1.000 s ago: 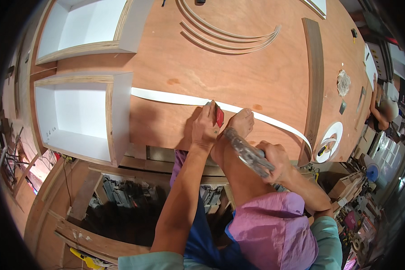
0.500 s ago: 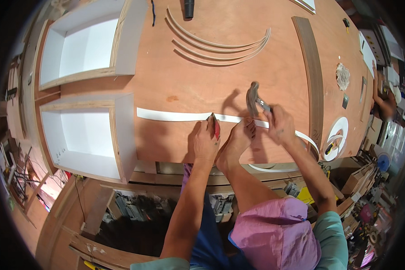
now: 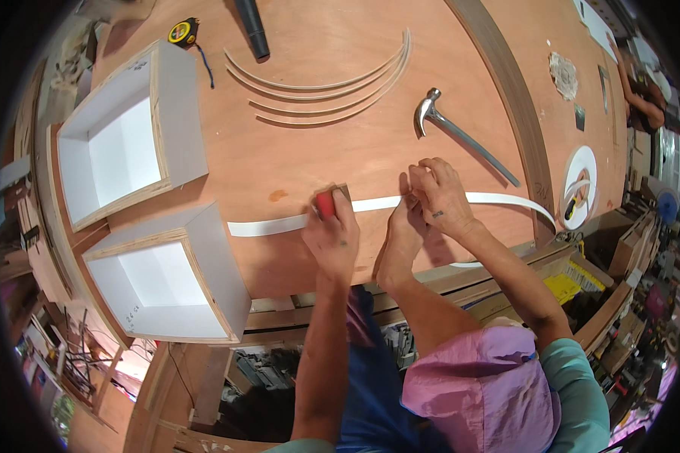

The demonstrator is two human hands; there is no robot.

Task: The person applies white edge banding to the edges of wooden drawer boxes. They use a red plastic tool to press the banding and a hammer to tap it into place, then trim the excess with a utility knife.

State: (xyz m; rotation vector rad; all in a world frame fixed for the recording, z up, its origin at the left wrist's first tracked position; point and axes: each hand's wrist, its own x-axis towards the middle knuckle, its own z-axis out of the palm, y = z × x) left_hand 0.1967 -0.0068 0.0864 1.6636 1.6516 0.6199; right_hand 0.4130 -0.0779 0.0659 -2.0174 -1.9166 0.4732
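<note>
Long white edge-banding strip (image 3: 272,224): lies flat across the brown plywood table (image 3: 340,90), running left to right, its right end curling toward a white roll (image 3: 579,186) at the table edge.
Left hand (image 3: 331,235): fingers curled around a small red block (image 3: 325,204), pressing it down on the strip.
Right hand (image 3: 440,195): fingers bent and pressed together, tips on the strip just right of the block.
A bare foot (image 3: 400,241): rests on the table edge between the two hands.
Steel claw hammer (image 3: 461,136): lying free, near the right hand, not touching.
Two white open-fronted plywood boxes (image 3: 128,136): far left.
Thin curved wood strips (image 3: 325,90): upper centre.
Yellow tape measure (image 3: 181,32): top left.
</note>
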